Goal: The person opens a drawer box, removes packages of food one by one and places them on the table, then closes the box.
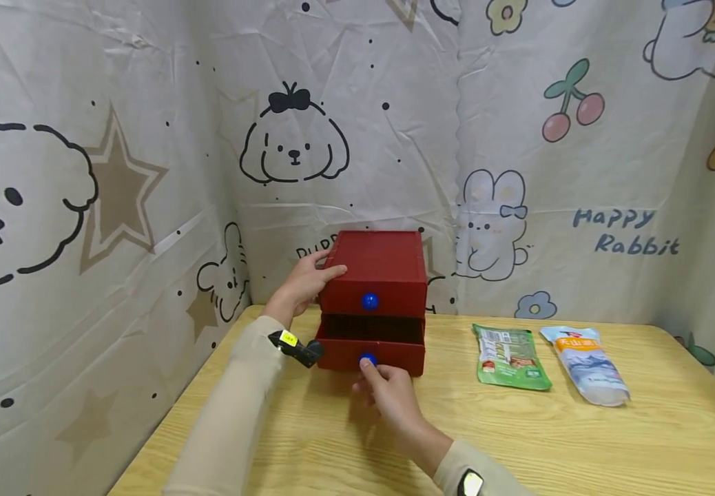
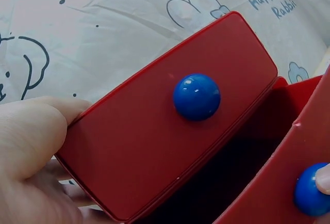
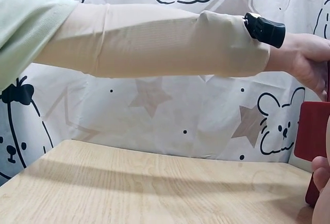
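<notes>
A small red two-drawer box (image 1: 382, 256) stands on the table. Its upper drawer, with a blue knob (image 1: 370, 301) at its centre, sits flush in the box. The lower drawer (image 1: 395, 355) is pulled partway out, showing a dark interior. My left hand (image 1: 305, 281) grips the box's left side, thumb over the top edge and fingers down along the side. With thumb and fingers, my right hand (image 1: 395, 399) pinches the lower drawer's blue knob (image 2: 308, 192). In the right wrist view, only part of the lower drawer front (image 3: 312, 131) shows beside the fingers.
Right of the box, a green food pouch (image 1: 511, 358) and a blue-and-white packet (image 1: 588, 365) lie on the wooden table (image 1: 308, 441). A cartoon-printed cloth (image 1: 407, 138) hangs behind the table and along its left side.
</notes>
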`<state>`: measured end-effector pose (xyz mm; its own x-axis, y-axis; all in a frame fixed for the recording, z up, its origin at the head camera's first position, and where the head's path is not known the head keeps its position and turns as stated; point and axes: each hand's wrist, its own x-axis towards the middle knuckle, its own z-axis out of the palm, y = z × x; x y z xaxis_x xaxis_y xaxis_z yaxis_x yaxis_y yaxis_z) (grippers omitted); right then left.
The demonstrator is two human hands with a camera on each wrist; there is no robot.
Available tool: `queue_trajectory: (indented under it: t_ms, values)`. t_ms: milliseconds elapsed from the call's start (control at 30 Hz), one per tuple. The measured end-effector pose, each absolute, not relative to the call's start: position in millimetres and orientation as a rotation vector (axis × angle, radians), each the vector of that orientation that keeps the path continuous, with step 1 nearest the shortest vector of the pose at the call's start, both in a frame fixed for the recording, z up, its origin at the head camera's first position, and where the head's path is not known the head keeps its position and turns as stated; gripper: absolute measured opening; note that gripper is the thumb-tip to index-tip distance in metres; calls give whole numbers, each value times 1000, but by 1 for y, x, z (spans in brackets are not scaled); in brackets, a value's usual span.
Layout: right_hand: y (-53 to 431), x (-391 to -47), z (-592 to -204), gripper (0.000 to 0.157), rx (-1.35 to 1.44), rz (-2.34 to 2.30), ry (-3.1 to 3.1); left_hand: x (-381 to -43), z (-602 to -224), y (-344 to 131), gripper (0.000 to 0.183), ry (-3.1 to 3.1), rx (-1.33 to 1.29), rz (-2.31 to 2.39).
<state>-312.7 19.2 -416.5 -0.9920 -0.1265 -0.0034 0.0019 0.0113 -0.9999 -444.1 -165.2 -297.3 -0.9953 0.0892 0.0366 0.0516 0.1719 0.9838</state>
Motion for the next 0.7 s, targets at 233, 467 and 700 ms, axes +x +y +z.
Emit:
queue_trajectory:
  t_ms: [233,467,700]
  values:
    - [20,-320,-417,43,-128,-2133,2171,-443,-288,-163,66,2516,161,1825]
    - [22,-325,-417,45,-133,-2097,2212,-442,-282,-154,70,2711,222,1554]
    - [22,-329,-415,43,-149,-2104,2221,-441,-281,-149,66,2725,217,1539]
